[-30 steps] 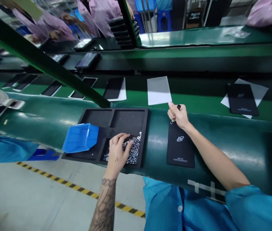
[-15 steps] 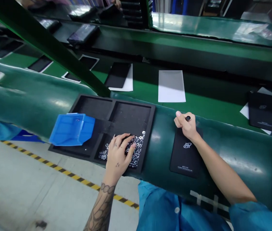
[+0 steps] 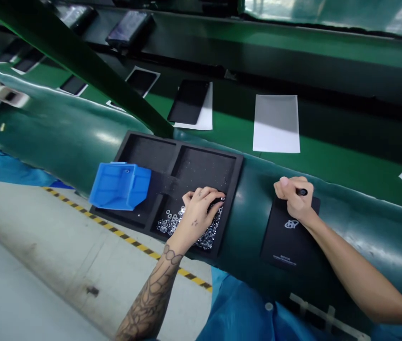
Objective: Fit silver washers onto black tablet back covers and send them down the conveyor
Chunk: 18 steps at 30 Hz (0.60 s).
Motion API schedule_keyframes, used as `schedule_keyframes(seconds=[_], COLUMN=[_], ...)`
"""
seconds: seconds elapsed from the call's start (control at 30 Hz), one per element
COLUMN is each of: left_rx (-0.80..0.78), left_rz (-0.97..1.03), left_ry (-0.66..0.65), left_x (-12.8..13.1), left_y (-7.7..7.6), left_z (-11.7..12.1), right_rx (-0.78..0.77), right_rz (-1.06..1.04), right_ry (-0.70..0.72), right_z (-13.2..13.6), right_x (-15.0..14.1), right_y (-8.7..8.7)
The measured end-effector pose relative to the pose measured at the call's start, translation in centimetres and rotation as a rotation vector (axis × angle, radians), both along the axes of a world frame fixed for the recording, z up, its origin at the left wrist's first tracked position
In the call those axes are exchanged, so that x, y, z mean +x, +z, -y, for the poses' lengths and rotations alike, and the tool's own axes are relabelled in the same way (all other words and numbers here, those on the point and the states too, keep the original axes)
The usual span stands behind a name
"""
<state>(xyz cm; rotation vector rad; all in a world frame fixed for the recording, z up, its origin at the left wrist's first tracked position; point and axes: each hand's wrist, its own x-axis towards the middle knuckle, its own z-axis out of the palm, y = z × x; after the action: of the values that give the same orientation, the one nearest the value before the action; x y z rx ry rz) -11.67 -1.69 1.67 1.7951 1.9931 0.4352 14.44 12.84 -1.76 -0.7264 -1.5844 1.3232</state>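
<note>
My left hand (image 3: 201,213) is over the front right compartment of a black divided tray (image 3: 238,175). Its thumb and forefinger close around a small shiny metal ring (image 3: 223,199) by the tray's right wall. Loose metal rings (image 3: 206,239) lie heaped beneath and beside this hand. My right hand (image 3: 295,199) is a fist around a black pen-like tool (image 3: 302,192), only its round end showing; the rest is hidden. Under that fist a flat black device (image 3: 282,241) with a white logo lies on the green bench, its top end partly covered by the hand.
A blue plastic bin (image 3: 115,187) rests tilted on the tray's left side. Beyond the bench edge, a white sheet (image 3: 275,123) and a black tablet (image 3: 188,102) on paper lie on the green line. A green post (image 3: 115,78) slants across the left. A fan (image 3: 12,96) stands far left.
My left hand has shifted right and away from me across the rings, and its thumb and forefinger have come together. My right hand keeps its grip on the tool. The view has tilted down.
</note>
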Motion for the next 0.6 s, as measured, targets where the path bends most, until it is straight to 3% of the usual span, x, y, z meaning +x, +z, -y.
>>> schedule_keyframes(seconds=[0.17, 0.37, 0.6], left_rx=[-0.016, -0.044, -0.022], left_rz=[0.02, 0.018, 0.126], left_ry=[0.004, 0.043, 0.164], left_x=[-0.4, -0.6, -1.9], left_y=[0.1, 0.5, 1.2], left_z=[0.3, 0.8, 1.0], right_rx=[0.047, -0.015, -0.024], right_rz=[-0.016, -0.025, -0.008], right_ry=[-0.011, -0.044, -0.042], right_z=[0.4, 0.4, 0.3], right_x=[-0.2, -0.1, -0.1], right_y=[-0.6, -1.0, -0.9])
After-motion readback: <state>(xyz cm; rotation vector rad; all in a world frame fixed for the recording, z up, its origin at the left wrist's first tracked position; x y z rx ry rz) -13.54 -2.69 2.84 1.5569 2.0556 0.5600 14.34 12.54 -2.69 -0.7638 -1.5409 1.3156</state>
